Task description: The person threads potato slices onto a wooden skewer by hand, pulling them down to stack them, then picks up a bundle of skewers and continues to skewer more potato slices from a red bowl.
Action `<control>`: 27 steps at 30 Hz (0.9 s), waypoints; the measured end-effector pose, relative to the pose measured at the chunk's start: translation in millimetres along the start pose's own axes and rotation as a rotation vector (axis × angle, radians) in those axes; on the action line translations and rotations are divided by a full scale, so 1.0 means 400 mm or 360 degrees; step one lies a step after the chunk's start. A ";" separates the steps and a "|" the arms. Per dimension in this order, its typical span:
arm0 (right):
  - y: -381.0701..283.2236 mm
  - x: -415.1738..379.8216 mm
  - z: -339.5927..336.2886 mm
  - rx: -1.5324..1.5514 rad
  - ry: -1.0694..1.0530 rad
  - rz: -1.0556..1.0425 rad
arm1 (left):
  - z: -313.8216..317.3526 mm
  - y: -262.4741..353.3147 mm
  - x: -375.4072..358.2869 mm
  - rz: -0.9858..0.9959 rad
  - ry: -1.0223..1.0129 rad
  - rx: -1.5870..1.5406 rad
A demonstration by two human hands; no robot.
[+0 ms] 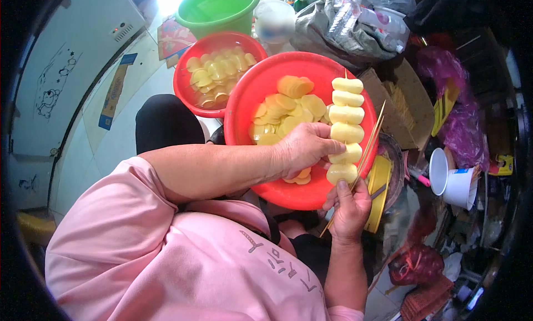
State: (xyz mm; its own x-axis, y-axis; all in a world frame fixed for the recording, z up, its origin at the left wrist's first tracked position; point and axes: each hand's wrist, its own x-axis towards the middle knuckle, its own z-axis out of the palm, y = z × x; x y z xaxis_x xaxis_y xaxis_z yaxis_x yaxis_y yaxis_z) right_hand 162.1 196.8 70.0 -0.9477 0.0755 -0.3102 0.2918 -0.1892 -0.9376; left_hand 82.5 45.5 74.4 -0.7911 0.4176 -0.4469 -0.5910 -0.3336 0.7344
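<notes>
Several pale yellow potato slices are threaded on an upright bamboo skewer [347,133], its tip poking out at the top. My left hand [304,149] is closed, thumb and fingers pinching the lower slices from the left side. Below them, my right hand [351,205] grips the base of this skewer, along with a few loose bamboo sticks [371,143] that slant up to the right. Under both hands stands a large red basin [237,113], where a heap of loose potato slices [284,111] lies. The palm side of my left hand is hidden.
Behind it, a smaller red basin [179,79] holds threaded slices in liquid, beside a green tub [219,13]. To the right are a cardboard box [419,107], white plastic tubs [461,194] and a yellow container [378,182]. A grey bag [313,29] with plastic bottles sits at the back.
</notes>
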 end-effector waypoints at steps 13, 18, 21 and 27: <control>-0.020 -0.015 0.021 -0.0005 -0.0053 -0.0102 | -0.030 0.041 -0.042 -0.0053 -0.0169 -0.0038; -0.016 -0.010 0.023 -0.0025 -0.0135 -0.0090 | -0.078 0.102 0.006 0.0026 -0.0072 -0.0119; -0.004 -0.003 0.024 0.0013 -0.0135 -0.0024 | -0.080 0.116 0.015 0.0091 -0.0112 -0.0067; 0.000 0.016 0.024 -0.0013 -0.0102 0.0041 | -0.090 0.093 0.046 0.0114 -0.0075 -0.0010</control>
State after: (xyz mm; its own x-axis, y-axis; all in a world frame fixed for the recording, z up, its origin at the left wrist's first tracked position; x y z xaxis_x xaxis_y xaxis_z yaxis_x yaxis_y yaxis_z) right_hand 154.8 187.7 69.7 -0.9461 0.0078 -0.3239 0.3171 -0.1821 -0.9307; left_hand 40.1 10.4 75.1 -0.8233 0.4315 -0.3687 -0.5341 -0.3691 0.7606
